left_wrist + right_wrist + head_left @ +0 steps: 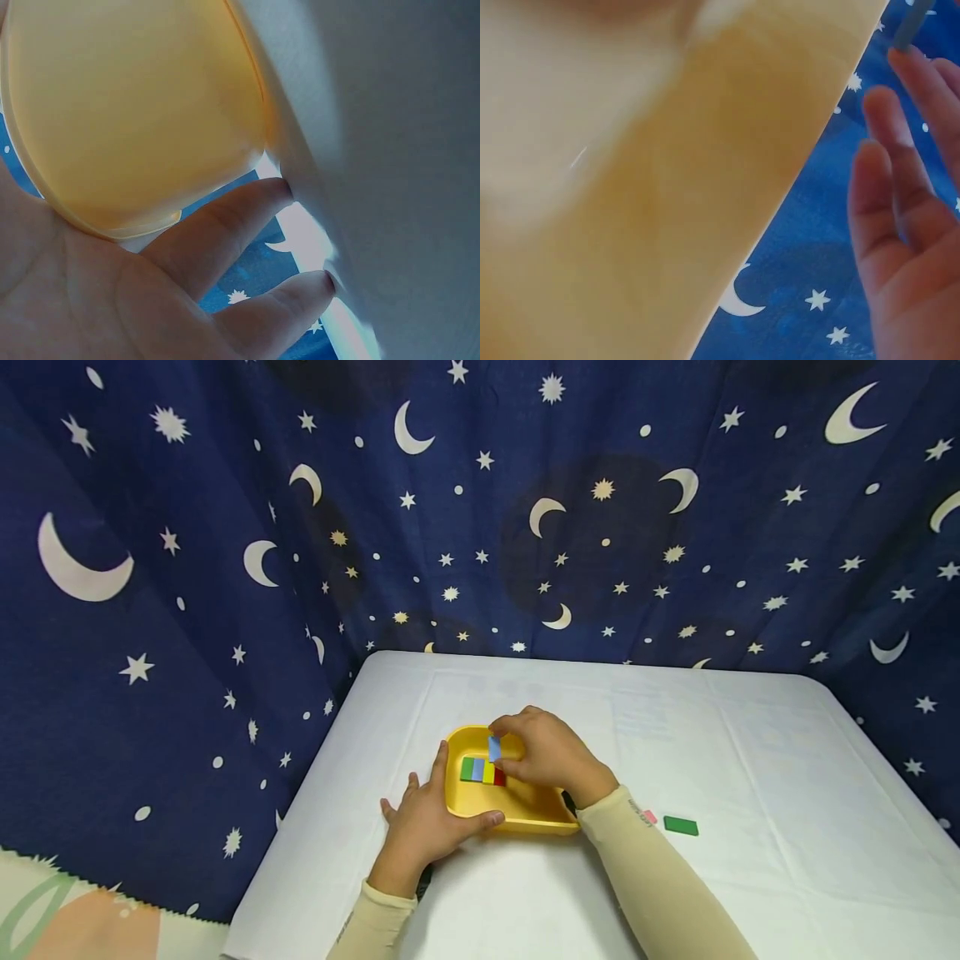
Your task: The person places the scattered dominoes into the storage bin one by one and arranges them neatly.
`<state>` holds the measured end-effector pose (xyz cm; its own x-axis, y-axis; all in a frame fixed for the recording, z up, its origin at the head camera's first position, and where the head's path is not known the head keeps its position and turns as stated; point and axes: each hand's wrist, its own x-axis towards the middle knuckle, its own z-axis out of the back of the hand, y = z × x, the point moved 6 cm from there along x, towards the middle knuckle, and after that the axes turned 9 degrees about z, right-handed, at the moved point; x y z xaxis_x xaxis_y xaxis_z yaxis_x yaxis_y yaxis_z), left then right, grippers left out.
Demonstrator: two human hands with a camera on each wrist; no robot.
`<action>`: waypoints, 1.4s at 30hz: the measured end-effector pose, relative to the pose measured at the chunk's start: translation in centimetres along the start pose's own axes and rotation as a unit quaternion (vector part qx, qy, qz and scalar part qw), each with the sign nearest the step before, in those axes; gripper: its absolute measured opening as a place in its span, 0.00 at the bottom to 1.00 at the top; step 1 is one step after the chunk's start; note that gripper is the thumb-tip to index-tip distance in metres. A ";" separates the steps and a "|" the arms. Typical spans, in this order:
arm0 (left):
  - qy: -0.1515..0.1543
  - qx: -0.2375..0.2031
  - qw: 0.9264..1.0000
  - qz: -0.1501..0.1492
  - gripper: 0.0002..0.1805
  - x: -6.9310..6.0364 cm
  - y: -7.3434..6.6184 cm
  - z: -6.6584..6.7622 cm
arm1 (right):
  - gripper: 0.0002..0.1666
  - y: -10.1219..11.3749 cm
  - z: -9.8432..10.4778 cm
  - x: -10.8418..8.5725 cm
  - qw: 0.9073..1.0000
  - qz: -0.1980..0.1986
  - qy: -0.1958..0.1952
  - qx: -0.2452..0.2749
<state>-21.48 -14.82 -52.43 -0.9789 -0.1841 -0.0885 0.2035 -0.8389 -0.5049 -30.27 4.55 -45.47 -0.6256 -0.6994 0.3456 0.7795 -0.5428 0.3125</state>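
Right hand (551,750) pinched a light-blue rectangular block (494,748) between thumb and fingers, over the yellow rounded plastic tray (540,827); contact with the row below: couldn't tell. Left hand (427,822) had fingers spread, not clenched, bracing the tray's left and near walls.

Progress, judged: four flat blocks sat side by side in the tray, left to right green (467,769), light blue (477,770), yellow (489,773), red (500,777). Apparently left: the pinched block, plus a dark green rectangular block (681,826) and a small pink block (649,817), right of the tray.

Raised tray walls limited sideways moves; bare tray floor showed right and near of the row. White-covered table (787,760) stretched well right.
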 end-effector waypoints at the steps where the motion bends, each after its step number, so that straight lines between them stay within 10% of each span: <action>1: 0.000 0.000 1.000 0.000 0.80 0.0 0.0 0.0 | 0.28 0.1 -0.2 0.0 1.000 0.005 0.007 -0.001; 14: 0.003 -0.003 1.000 0.004 0.79 -0.2 -0.1 0.0 | 0.30 -0.6 -2.0 -0.4 0.992 -0.056 0.110 -0.031; 24: -0.005 -0.002 1.000 0.000 0.81 0.0 0.0 -0.1 | 0.34 -1.2 -2.2 -0.8 0.980 -0.117 0.140 -0.075; 42: -0.004 -0.003 1.000 -0.003 0.80 -0.1 -0.1 0.1 | 0.32 -1.3 -2.7 -0.7 0.979 -0.114 0.149 -0.082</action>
<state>-21.45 -14.77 -52.28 -0.9798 -0.1840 -0.0780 0.1978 -0.8369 -0.5103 -30.73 4.50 -48.51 -0.7660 -0.6428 0.0025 0.6306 -0.7506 0.1971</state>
